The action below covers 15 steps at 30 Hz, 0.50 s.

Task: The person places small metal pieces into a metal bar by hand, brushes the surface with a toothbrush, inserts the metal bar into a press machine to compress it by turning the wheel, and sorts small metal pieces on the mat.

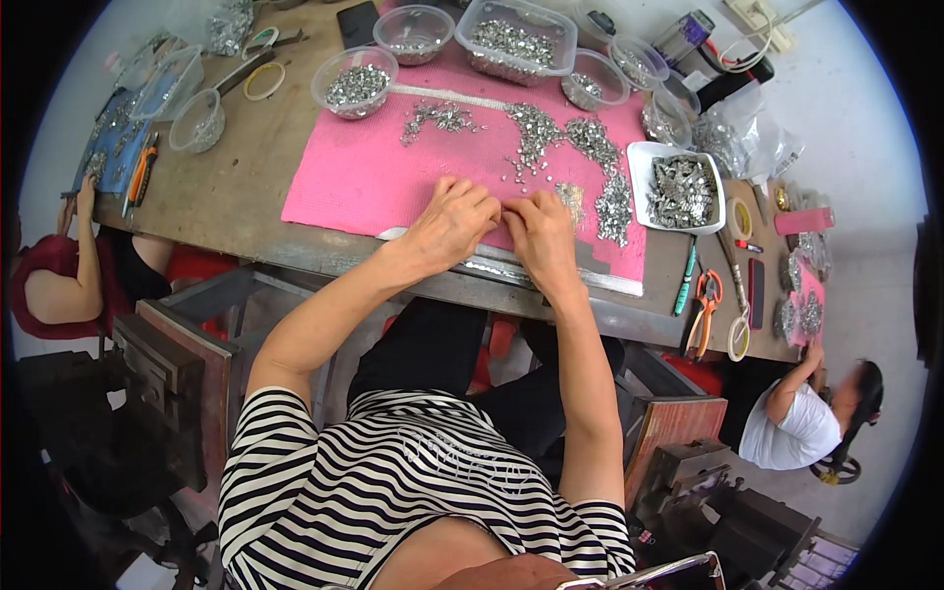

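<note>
bowl at upper left, presumably corralling silvery bits off the pink mat; left hand meets right hand, perhaps for fine control, grip contents hidden, can't tell; loose metal pieces lie rightward, likely spread for easy reach; white tray contains more.

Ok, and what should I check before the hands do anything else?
1. Bare left hand and bare right hand over the pink rectangular mat: ok.
2. Anything pinched between those hands: cannot tell, too hidden.
3. White square plastic tray upright: ok, with silver metal bits inside.
4. Loose shiny silver pieces all in piles: not ok, some lie scattered.
5. Orange-handled metal hand tool at right off the mat: ok.
</note>
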{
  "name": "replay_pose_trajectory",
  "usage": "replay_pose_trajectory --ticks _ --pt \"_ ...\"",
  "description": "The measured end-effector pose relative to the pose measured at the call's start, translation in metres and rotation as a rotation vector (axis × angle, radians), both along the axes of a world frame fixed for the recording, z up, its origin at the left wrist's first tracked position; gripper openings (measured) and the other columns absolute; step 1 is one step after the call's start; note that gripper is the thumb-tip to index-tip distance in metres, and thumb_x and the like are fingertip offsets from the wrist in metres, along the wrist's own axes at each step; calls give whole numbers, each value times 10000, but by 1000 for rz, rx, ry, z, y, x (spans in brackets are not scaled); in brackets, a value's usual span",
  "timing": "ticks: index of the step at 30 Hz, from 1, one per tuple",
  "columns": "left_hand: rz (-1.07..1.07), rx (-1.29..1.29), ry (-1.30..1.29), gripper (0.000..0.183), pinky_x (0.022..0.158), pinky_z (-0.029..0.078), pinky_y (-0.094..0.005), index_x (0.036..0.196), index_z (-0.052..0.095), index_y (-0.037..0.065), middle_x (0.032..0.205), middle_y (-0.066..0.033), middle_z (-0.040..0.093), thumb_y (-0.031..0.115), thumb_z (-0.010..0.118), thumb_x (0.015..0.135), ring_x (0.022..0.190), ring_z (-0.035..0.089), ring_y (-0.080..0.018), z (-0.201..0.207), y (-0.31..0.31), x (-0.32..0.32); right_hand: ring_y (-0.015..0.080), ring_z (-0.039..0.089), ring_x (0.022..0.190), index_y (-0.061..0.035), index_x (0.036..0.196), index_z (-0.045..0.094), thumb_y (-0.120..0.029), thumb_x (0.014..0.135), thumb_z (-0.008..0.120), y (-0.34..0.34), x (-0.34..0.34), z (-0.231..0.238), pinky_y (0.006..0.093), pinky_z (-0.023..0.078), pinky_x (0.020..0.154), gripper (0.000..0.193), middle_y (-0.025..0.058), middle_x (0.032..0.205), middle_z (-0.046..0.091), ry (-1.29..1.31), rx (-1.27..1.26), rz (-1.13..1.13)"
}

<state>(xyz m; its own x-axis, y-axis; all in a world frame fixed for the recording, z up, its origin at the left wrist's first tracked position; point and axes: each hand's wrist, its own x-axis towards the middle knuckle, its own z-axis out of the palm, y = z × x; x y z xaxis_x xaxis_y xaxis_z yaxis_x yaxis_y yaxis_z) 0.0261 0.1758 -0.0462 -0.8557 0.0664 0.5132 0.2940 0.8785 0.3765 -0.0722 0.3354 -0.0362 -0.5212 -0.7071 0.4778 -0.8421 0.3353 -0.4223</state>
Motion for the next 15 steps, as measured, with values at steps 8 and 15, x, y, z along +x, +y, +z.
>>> replay_pose_trajectory --ticks 8,15 --pt "-118 417 -92 76 797 378 -408 933 554 52 842 -85 555 41 614 886 829 543 -290 14 23 35 301 654 803 -8 914 678 -57 814 726 26 16 16 404 493 756 121 133 822 677 -268 -11 10" --pt "-67 367 -34 74 827 390 -409 927 563 49 885 -88 566 68 628 896 882 549 -289 4 36 42 254 662 825 -20 876 658 -21 814 721 57 47 15 362 499 779 89 96 896 705 -353 -127 34"
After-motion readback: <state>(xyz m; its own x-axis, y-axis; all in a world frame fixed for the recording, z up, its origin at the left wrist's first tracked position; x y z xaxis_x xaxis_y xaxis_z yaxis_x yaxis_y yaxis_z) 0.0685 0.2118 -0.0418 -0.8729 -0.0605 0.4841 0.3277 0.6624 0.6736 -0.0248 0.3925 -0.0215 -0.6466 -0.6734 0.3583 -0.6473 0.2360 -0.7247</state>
